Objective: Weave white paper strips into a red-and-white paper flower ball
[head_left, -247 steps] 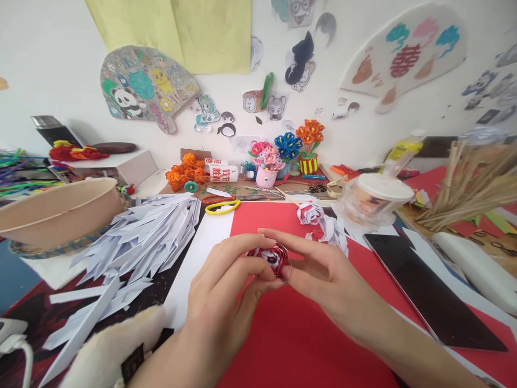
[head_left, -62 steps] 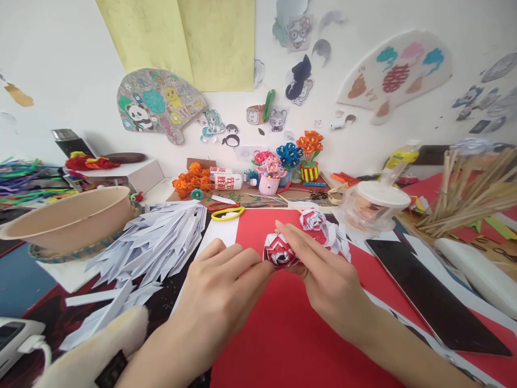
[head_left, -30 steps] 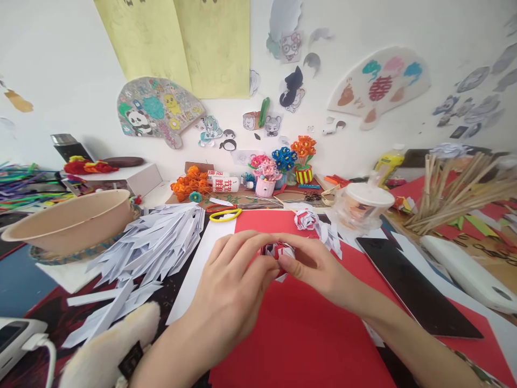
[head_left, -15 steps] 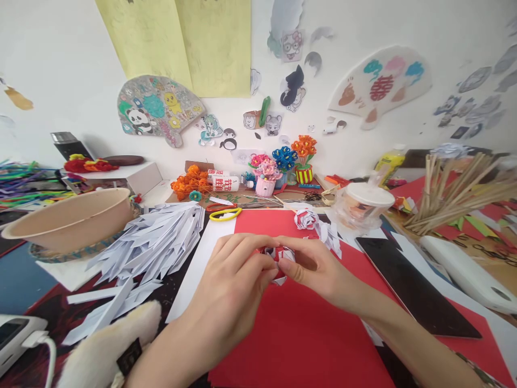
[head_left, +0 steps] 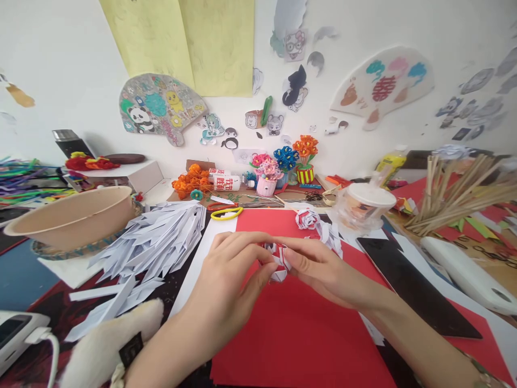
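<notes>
A small folded-paper piece [head_left: 279, 263], white with red strips, is held between my two hands above the red paper sheet [head_left: 302, 339]. My left hand [head_left: 238, 275] pinches its left side with thumb and fingers. From the right, my right hand [head_left: 319, 264] has its thumb pressed on the piece and its fingers curled behind it. The hands cover part of the piece. Just beyond them lies a similar red-and-white folded-paper ball [head_left: 307, 218], next to some white folded strips [head_left: 331, 237].
To the left are a pile of white folded paper strips [head_left: 161, 242], a beige basin [head_left: 72, 215] and a plush item [head_left: 109, 345]. Yellow-handled scissors [head_left: 226, 214] lie behind my hands. A black tablet-like slab [head_left: 416, 288], a lidded cup [head_left: 365, 202] and wooden sticks [head_left: 452, 188] stand or lie rightward.
The paper piece has turned slightly in my fingers, showing more of its red-and-white folds. My right thumb has shifted a little on it. The view has moved slightly.
</notes>
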`<state>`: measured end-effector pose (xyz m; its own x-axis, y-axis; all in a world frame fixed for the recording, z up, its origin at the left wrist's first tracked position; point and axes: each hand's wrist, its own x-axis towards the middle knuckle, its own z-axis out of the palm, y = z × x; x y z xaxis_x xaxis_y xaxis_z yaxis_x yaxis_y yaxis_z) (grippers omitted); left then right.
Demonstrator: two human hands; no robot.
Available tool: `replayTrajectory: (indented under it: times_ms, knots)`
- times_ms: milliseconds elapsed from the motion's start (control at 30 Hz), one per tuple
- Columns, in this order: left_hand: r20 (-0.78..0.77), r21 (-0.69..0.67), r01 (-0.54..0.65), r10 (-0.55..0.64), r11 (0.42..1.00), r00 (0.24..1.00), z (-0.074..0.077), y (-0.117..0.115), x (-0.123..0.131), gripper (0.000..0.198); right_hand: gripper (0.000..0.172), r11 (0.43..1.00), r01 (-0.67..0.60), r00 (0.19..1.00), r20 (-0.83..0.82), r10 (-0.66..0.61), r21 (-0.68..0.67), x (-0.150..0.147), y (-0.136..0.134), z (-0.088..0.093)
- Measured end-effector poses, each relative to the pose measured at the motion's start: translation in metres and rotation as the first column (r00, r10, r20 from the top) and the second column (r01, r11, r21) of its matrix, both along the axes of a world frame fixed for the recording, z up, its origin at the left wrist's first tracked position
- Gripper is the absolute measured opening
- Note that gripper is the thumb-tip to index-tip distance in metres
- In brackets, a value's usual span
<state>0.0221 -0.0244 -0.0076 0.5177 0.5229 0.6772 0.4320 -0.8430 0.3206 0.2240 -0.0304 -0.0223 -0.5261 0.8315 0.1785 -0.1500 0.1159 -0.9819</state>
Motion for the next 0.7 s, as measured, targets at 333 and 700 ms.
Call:
replayTrajectory:
  times_ms: [333, 700]
  knots:
    - [0.006, -0.039, -0.005, 0.006, 0.999, 1.0, -0.001, -0.003, 0.001, 0.013, 0.038, 0.998, 0.052, 0.997, 0.055, -0.053, 0.027, -0.001, -0.003, 0.002]
    - [0.086, -0.117, -0.051, 0.062, 0.992, 0.994, 0.002, -0.006, 0.005, 0.013, 0.041, 0.99, 0.099, 0.98, 0.165, -0.114, 0.096, -0.003, -0.007, 0.008]
